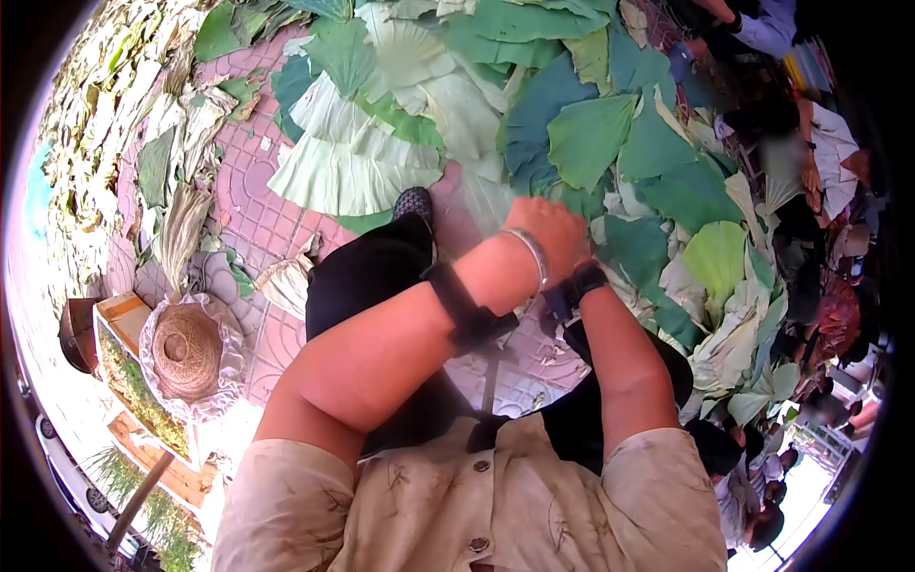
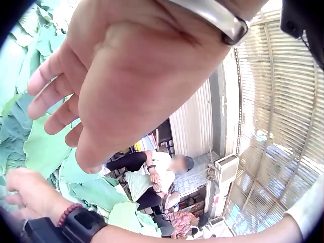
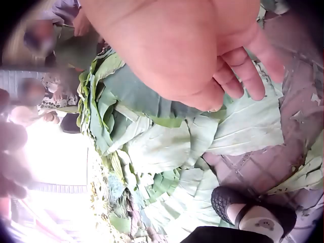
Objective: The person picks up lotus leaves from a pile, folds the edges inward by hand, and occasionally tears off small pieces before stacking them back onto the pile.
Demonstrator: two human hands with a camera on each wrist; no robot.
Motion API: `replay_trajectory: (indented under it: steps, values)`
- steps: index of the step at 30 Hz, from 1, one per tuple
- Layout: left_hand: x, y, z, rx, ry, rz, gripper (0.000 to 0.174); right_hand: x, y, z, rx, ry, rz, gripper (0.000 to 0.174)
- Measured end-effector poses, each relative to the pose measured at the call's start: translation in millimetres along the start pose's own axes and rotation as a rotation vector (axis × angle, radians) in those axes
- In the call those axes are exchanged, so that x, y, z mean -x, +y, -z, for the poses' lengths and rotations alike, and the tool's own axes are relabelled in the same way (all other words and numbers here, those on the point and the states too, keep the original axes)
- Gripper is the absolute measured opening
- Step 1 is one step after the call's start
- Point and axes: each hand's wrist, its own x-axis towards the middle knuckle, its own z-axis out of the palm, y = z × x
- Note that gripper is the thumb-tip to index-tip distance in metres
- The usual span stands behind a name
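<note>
Over a spread of large lotus leaves (image 1: 591, 138), my left hand (image 1: 551, 234) hangs in front of my body, a silver bracelet (image 1: 530, 255) at its wrist. Its fingers are loosely bent with nothing in them in the left wrist view. My right hand (image 3: 187, 50) has its fingers extended and holds nothing in the right wrist view; the left one mostly hides it in the head view. Both hands are close together, the wrists near crossing. Pale undersides of overlapping leaves (image 1: 357, 157) show beyond my shoe (image 1: 414, 205).
Dried, yellowed leaves (image 1: 86, 124) cover the ground at the left. A straw hat (image 1: 184, 351) with a lace brim lies by a wooden planter (image 1: 124, 313). Several people sit along the right, one in a white shirt (image 1: 835, 157). Pink paving (image 1: 255, 186) shows between the leaves.
</note>
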Motion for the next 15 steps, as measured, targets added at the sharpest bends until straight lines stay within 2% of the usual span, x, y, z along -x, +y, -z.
replay_trajectory:
  steps: [2, 4, 7, 9, 11, 13, 15]
  values:
    - [2.3, -7.2, 4.9, -0.004, 0.114, 0.047, 0.032, 35.1, -21.5, -28.6, 0.067, -0.145, -0.027, 0.019]
    - [8.2, -6.5, 18.8, 0.051, 0.110, 0.113, 0.030, 74.6, -31.3, -66.1, 0.176, -0.320, -0.021, 0.018]
    - [10.1, -13.7, 9.3, 0.074, 0.188, 0.048, 0.028, 135.0, -31.2, -110.6, 0.366, -0.615, 0.007, 0.019]
    - [11.3, -12.8, 4.7, 0.067, 0.123, 0.039, 0.028, 175.0, -10.0, -133.1, 0.475, -0.842, 0.028, 0.020]
    - [7.6, -8.5, 6.8, 0.039, 0.059, 0.030, 0.028, 225.4, 41.6, -161.0, 0.549, -1.005, 0.138, 0.018]
    - [7.9, -2.0, 7.1, 0.004, -0.029, 0.042, 0.030, 240.2, 40.5, -164.1, 0.572, -1.175, 0.267, 0.016]
    - [8.7, 2.5, 3.4, -0.016, -0.031, 0.033, 0.028, 232.6, 17.1, -146.4, 0.535, -1.306, 0.375, 0.014]
